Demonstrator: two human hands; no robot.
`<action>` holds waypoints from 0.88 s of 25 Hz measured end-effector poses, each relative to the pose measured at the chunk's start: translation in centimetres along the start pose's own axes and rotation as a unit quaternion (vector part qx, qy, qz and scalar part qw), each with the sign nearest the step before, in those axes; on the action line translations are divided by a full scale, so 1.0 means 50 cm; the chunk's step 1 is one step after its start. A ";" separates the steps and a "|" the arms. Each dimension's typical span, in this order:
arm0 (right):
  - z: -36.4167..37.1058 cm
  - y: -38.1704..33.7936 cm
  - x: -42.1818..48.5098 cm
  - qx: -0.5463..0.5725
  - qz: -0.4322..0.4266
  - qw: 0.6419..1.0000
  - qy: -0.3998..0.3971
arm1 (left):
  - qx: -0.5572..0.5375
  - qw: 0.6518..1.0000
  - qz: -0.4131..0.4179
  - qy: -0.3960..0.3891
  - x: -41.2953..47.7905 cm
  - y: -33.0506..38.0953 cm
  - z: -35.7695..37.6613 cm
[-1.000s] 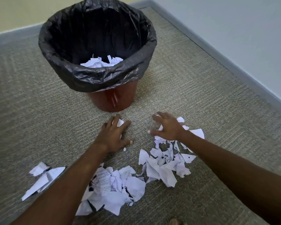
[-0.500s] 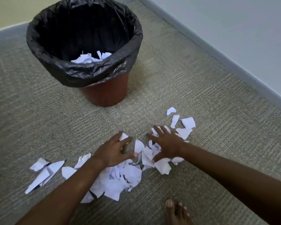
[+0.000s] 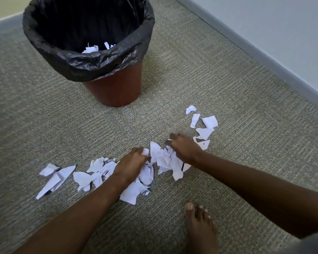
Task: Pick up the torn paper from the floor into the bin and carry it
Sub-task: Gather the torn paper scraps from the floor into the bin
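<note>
— Torn paper (image 3: 162, 158) — where is it, and what are the hands doing?

— It lies in a loose heap on the carpet (image 3: 228, 85), right under both hands. The left hand (image 3: 130, 162) has its fingers curled down, clutching scraps. The right hand (image 3: 184, 147) is likewise bunched over the pile, fingers bent into the paper.

— What else is around?

— More scraps (image 3: 55, 176) lie well to the left, and a few pieces (image 3: 205, 125) just beyond the right hand. The bin (image 3: 116, 88), lined with a black bag (image 3: 92, 65), stands farther back with some paper inside. A bare foot (image 3: 200, 228) rests near the right arm.
</note>
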State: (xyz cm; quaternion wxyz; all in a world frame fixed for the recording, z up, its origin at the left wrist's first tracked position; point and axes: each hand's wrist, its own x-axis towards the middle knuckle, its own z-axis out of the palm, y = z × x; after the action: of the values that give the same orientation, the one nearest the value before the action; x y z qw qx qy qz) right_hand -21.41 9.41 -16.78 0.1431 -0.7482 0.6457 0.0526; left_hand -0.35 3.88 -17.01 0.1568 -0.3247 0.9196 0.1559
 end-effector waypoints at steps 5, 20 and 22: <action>-0.007 0.039 -0.006 0.242 0.098 0.963 0.066 | -0.076 0.995 0.017 0.057 0.012 -0.023 0.041; -0.536 -0.018 0.079 0.755 0.033 0.638 0.145 | -0.661 0.739 -0.100 0.082 -0.107 -0.067 -0.493; -0.599 -0.036 0.141 0.736 -0.002 0.661 0.149 | -0.672 0.718 -0.092 0.155 -0.127 -0.093 -0.569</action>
State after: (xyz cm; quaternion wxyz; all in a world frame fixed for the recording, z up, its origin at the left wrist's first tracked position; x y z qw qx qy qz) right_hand -21.67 -5.50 10.21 0.5490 -0.3986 0.4849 -0.5519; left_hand 2.02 -7.14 10.25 -0.2340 -0.4478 0.5503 0.6648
